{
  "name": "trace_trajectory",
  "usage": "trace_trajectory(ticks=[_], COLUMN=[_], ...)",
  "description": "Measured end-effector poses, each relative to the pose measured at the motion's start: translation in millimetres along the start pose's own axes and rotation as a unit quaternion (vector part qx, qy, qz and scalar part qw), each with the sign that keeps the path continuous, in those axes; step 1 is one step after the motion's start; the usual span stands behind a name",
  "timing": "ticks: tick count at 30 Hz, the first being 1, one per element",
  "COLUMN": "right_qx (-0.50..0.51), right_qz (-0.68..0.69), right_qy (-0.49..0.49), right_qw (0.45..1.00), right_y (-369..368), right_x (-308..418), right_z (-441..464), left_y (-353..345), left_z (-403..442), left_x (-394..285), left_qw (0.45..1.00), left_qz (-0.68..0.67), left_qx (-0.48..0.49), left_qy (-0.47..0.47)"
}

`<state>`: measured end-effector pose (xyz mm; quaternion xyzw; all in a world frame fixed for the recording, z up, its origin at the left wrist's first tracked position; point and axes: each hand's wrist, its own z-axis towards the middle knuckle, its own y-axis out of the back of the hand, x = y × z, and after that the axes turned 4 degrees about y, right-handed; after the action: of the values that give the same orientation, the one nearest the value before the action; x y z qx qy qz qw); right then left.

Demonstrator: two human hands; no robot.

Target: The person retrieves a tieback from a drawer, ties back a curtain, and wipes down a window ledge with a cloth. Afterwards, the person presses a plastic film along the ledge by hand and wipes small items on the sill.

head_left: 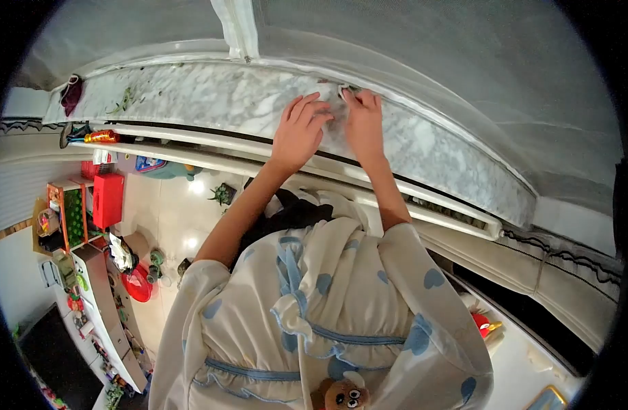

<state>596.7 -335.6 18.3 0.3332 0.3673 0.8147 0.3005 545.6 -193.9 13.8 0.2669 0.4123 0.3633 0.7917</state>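
Both hands are over a grey-and-white marble sill (239, 96). My left hand (300, 131) is open above its middle, fingers bent a little and apart, with nothing seen in them. Close beside it, my right hand (364, 126) is pinched at the back edge of the sill. A small whitish bit (342, 89) shows at its fingertips, with something dark green next to it; its kind is too small to tell. Green plant sprigs (125, 100) lie on the left part of the sill. A dark red pouch-like thing (71, 94) is at its far left end.
A mesh screen (423, 48) rises behind the sill. A white rail (211, 158) runs along its front, with an orange-handled tool (102, 137) at the left. Below on the tiled floor are a potted plant (223, 194), a red basin (137, 283) and a red box (108, 200).
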Motion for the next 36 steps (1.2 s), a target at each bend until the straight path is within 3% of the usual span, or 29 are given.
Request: trace_trajectory(ticks=[2, 7, 9, 16, 18, 20, 22, 27, 28, 30, 32, 33, 36], right_qx=[-0.001, -0.051, -0.082, -0.061, -0.047, -0.124, -0.072, -0.033, -0.033, 0.028, -0.073, -0.076, -0.11], right_qz=[0.119, -0.074, -0.166, -0.174, -0.127, 0.048, -0.011, 0.151, 0.152, 0.341, 0.266, 0.251, 0.027], right_qy=[-0.037, -0.156, -0.228, -0.171, -0.16, -0.209, -0.09, -0.003, -0.003, -0.098, -0.115, -0.159, -0.194], right_qw=[0.992, 0.984, 0.956, 0.968, 0.978, 0.969, 0.993, 0.988, 0.988, 0.934, 0.954, 0.952, 0.974], right_y=[15.2, 70.1, 79.9, 20.9, 4.5, -28.2, -28.2, -63.7, -60.7, -48.2, -26.7, -9.5, 44.7], right_x=[-17.9, -46.9, -50.0, -36.3, -14.3, -3.1, 29.6, 72.7, 70.0, 54.5, 38.4, 24.8, -21.5], right_z=[-9.7, -52.0, -63.2, -41.1, -20.0, -8.2, 7.1, 38.3, 37.2, 34.7, 21.0, 8.0, -31.0], left_y=[4.0, 2.9, 5.0, 5.7, 8.4, 13.4, 20.3, 35.3, 38.4, 43.0, 44.5, 44.1, 39.8], left_z=[1.8, 0.6, 1.8, 1.4, 2.6, 0.1, -1.3, 5.7, 6.3, 6.1, 4.5, 3.3, 0.8], left_x=[-2.4, -0.9, -3.5, -3.7, -0.3, 0.4, 0.9, 1.1, -1.1, -2.5, 2.2, 4.3, 5.5], left_qw=[1.0, 1.0, 1.0, 0.999, 0.99, 0.985, 0.972, 0.96, 0.959, 0.959, 0.957, 0.958, 0.954], left_qz=[0.009, 0.007, 0.002, -0.033, -0.134, -0.138, -0.14, -0.105, -0.095, -0.084, -0.096, -0.096, -0.104], left_qx=[0.025, 0.004, 0.011, 0.0, -0.041, -0.089, -0.162, -0.236, -0.239, -0.242, -0.243, -0.242, -0.231], left_qy=[0.008, 0.002, 0.005, 0.004, 0.029, 0.058, 0.097, 0.113, 0.118, 0.12, 0.126, 0.124, 0.159])
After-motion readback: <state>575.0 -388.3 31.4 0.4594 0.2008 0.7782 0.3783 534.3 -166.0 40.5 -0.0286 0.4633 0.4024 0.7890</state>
